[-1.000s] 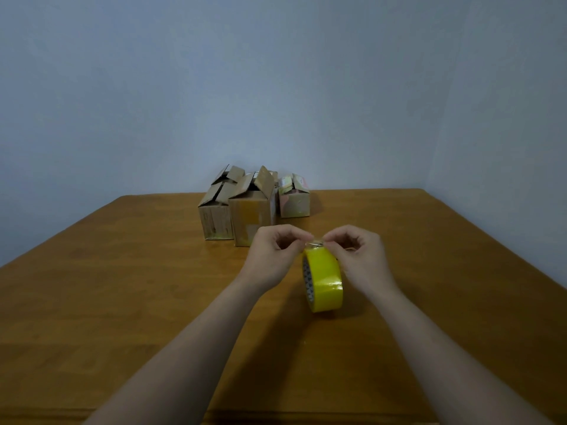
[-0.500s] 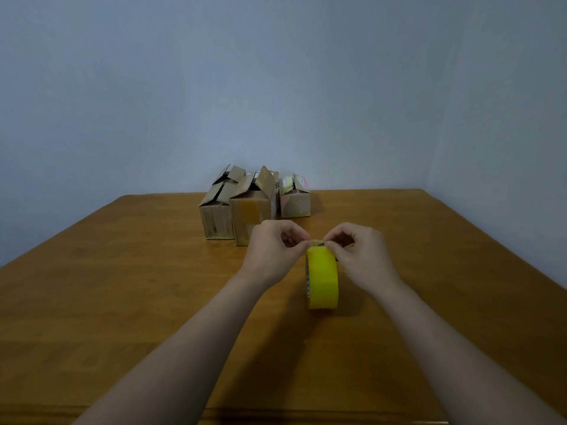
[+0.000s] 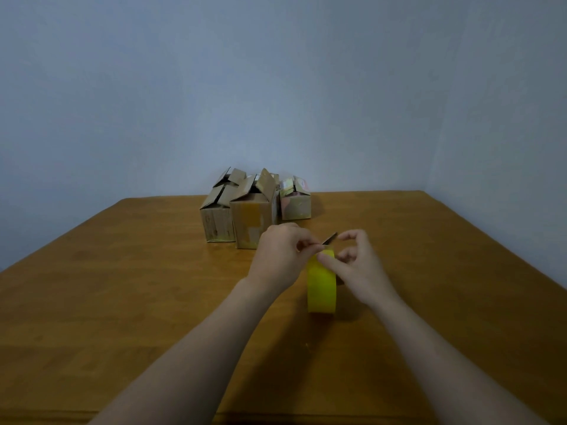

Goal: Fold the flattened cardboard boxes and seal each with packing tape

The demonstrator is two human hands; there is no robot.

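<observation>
A wooden table (image 3: 122, 286) is seen, set into a corner of plain walls. A cluster of small cardboard boxes (image 3: 251, 222) is stood at its far middle, packed side by side, with top flaps raised and unsealed. Nearer, well apart from them, a yellow tape roll (image 3: 321, 286) is stood on edge. The left hand (image 3: 277, 256) is curled, and the peeled tape end (image 3: 329, 239) is pinched between its thumb and fingertips just above the roll. One finger of the right hand (image 3: 359, 265) is pressed on the roll's top, the thumb lifted apart, the other fingers loosely curled.
</observation>
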